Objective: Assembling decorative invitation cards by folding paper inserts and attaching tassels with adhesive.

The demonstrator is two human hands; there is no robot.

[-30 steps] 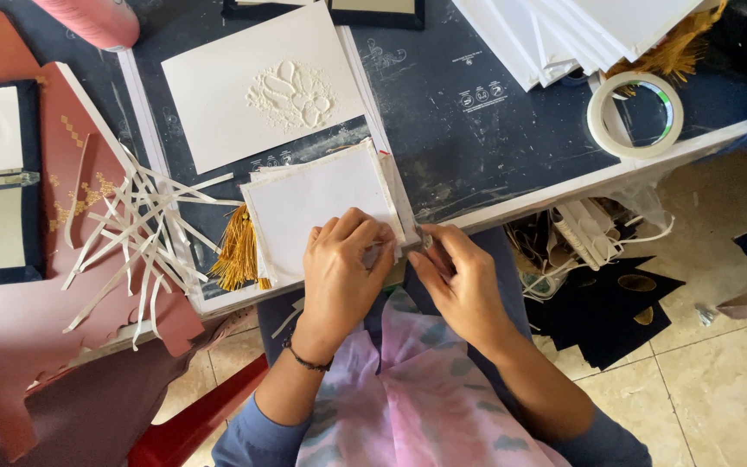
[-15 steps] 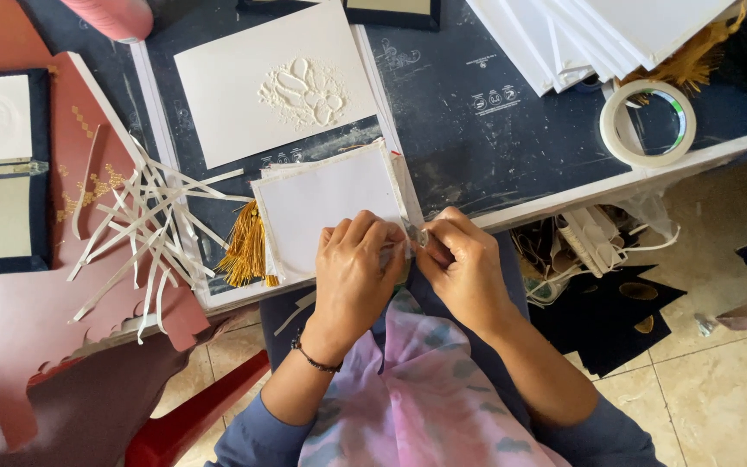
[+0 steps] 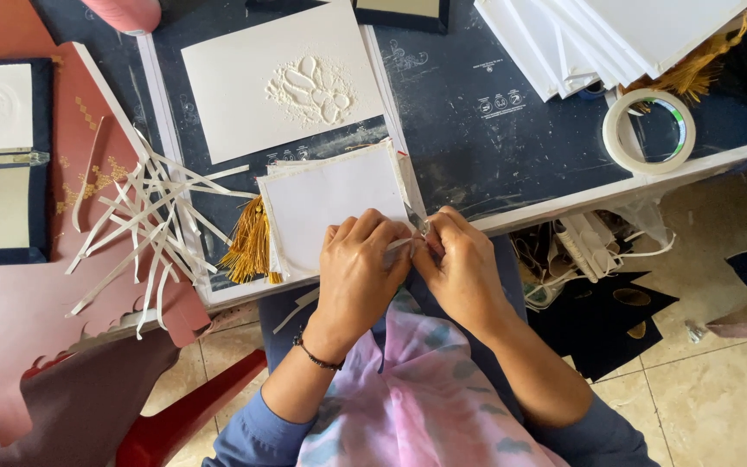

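Note:
A stack of white cards [image 3: 330, 203] lies at the near edge of the dark cutting mat [image 3: 494, 130], with a gold tassel [image 3: 248, 246] sticking out at its left. My left hand [image 3: 360, 268] rests on the stack's near right corner, fingers curled. My right hand [image 3: 460, 268] meets it there, and both pinch a thin white strip [image 3: 398, 246] at the corner. What the fingertips hold beyond that strip is hidden.
An embossed white sheet [image 3: 283, 86] lies behind the stack. Loose white paper strips [image 3: 144, 229] pile up to the left on maroon card covers [image 3: 62, 285]. A tape roll [image 3: 648, 130] sits at the right edge, under a fan of white cards [image 3: 616, 35]. A red chair [image 3: 183, 419] stands below.
The view shifted slightly. My hands stayed at the stack's near right corner, fingertips drawing closer together on the strip.

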